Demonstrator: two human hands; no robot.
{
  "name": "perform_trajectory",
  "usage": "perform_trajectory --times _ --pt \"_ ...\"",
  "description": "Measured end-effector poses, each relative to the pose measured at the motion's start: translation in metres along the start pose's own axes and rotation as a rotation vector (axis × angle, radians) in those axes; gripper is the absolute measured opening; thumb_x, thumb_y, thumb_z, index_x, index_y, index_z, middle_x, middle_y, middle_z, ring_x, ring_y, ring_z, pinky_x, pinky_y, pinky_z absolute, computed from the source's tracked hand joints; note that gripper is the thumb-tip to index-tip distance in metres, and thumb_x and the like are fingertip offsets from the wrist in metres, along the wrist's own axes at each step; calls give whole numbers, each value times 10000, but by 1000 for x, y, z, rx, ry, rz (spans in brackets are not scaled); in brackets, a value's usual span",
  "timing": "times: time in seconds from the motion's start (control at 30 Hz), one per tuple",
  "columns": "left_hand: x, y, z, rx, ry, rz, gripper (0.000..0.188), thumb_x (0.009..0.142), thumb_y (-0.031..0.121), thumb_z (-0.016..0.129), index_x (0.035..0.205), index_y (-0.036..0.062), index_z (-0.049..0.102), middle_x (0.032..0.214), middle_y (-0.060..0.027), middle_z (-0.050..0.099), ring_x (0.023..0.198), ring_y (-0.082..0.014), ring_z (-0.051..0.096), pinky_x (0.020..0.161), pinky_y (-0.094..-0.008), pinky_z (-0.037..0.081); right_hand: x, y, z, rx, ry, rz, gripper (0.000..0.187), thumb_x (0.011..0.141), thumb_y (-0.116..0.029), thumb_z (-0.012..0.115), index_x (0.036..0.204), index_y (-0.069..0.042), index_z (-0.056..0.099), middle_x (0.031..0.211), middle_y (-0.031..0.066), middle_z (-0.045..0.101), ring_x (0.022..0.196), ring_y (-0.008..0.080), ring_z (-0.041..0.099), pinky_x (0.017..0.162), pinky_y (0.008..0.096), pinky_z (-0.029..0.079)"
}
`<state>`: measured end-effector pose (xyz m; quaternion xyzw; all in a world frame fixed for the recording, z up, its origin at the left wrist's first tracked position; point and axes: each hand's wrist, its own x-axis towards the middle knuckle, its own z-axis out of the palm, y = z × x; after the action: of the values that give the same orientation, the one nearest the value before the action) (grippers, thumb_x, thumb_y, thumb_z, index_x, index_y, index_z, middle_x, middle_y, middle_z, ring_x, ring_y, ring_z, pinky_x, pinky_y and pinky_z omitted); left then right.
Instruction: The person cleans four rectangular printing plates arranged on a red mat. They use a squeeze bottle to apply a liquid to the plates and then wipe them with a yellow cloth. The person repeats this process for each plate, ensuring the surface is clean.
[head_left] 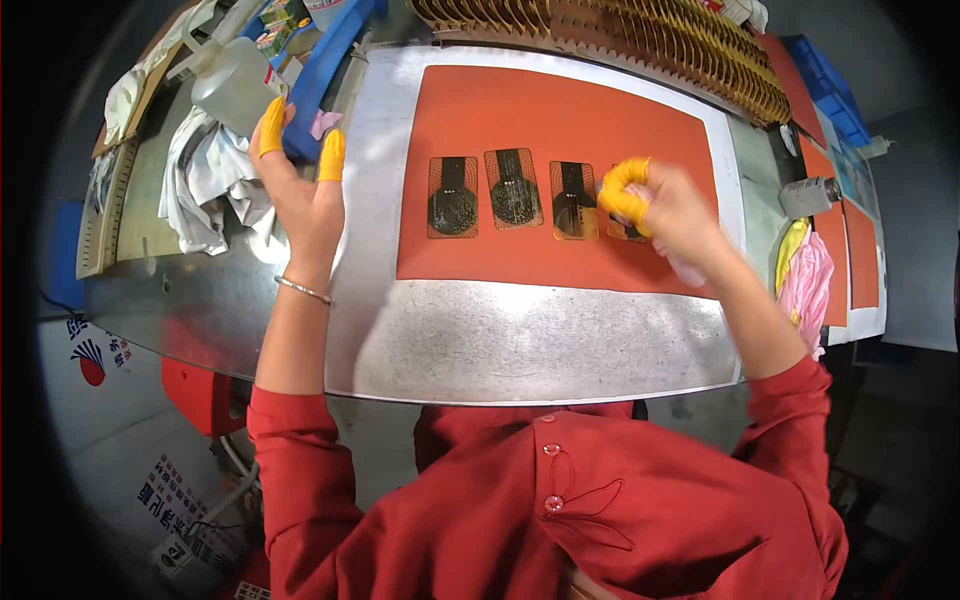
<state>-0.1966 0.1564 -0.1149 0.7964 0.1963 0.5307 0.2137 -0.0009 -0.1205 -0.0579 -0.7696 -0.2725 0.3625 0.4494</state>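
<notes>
Several dark rectangular plates with rounded corners and a circle pattern lie in a row on an orange mat (560, 268), among them the leftmost plate (453, 198) and a slightly tilted second plate (513, 188). My right hand (675, 215), with yellow finger covers, is closed over the rightmost plate (625, 232) and hides most of it. Something pale shows under that hand, perhaps cloth; what the fingers hold is unclear. My left hand (302, 190) is raised left of the mat, thumb and finger in yellow covers spread apart, holding nothing. It is nearest a white cloth (200, 180) and a pink scrap (324, 124).
A translucent plastic bottle (232, 85) and a blue tray (325, 60) stand at the far left. A brown slotted rack (640, 50) spans the back. Right of the mat are a small grey bottle (810, 197) and a pink cloth (808, 285).
</notes>
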Motion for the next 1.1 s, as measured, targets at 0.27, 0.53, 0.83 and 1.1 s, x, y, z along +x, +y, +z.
perform_trajectory --times 0.27,0.53,0.83,1.1 --pt "-6 -2 2 161 10 105 570 802 104 654 1287 -30 387 1283 -186 379 1182 -329 385 1000 -390 315 10 58 39 -733 228 -469 121 791 -106 642 888 -33 635 740 164 617 651 328 606 591 382 480" --pt "-8 -14 -3 165 -18 117 525 800 76 639 1267 -24 421 1286 -175 400 1196 -311 386 997 -384 320 12 56 44 -758 265 -478 100 796 -131 626 856 -53 643 732 158 618 652 325 609 584 386 485" --pt "-10 -10 -5 144 -29 66 422 819 75 605 1217 -10 497 1288 -130 437 1197 -277 411 1010 -351 319 16 59 42 -767 237 -508 73 780 -127 610 793 -57 626 702 156 605 635 337 601 560 437 469" --pt "-7 -14 -5 181 -69 115 375 778 79 637 1141 31 559 1233 -135 476 1127 -289 454 951 -371 359 40 47 36 -893 260 -442 152 824 -181 590 850 -43 650 751 158 639 665 325 623 605 397 492"
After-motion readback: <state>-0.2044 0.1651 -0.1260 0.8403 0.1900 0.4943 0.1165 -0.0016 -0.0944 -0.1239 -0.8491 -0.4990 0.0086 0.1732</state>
